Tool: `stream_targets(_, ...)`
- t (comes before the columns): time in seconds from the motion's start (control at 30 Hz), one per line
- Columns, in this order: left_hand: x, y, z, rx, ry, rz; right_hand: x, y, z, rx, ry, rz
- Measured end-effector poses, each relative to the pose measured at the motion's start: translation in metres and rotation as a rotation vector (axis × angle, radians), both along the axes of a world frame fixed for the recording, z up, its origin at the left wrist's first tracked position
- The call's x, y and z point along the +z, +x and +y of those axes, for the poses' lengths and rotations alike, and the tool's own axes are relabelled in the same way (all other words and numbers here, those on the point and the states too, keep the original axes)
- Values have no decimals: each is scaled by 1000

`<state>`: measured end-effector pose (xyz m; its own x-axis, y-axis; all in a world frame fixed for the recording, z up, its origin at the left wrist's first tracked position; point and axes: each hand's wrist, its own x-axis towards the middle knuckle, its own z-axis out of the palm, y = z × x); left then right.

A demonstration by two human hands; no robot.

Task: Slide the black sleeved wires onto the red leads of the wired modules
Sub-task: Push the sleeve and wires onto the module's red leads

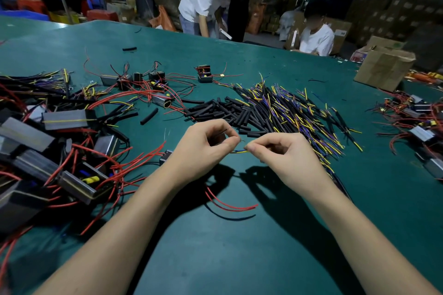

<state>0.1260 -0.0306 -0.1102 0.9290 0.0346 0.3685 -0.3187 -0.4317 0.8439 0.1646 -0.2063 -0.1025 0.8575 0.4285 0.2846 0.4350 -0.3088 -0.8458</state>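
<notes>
**Trainee:** How was I holding things just then?

**Coach:** Both of your hands were pinching, well above the green table (239,246). Your left hand (203,148) had finger and thumb pressed on a thin dark strand near its tip. Your right hand (280,151) nipped the yellow and blue wires (239,151) sticking out of a sleeved wire; the black sleeve itself was hidden behind your fingers, so I couldn't tell how much of it you had.

**Trainee:** And the module?

**Coach:** A grey module (166,156) peeked out just left of your left wrist, and its red leads (227,205) curled on the table near you. The pile of black sleeved wires (287,112) lay beyond your right hand.

**Trainee:** How would those parts handle?

**Coach:** I judged them feather-light and floppy. The leads would buckle if you pushed from far back, so you needed to pinch close to the tip. The sleeve looked smooth, likely slippery; hold it mid-length, gently, without flattening its bore.
</notes>
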Motion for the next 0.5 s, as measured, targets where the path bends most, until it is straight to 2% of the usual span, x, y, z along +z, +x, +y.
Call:
stream_targets(0.17,1,-1,0,-16,-128,8,1,-3,4,-56,96,52)
stream_targets(0.5,2,-2,-2,4,-37,-49,1,-8,9,-54,155,81)
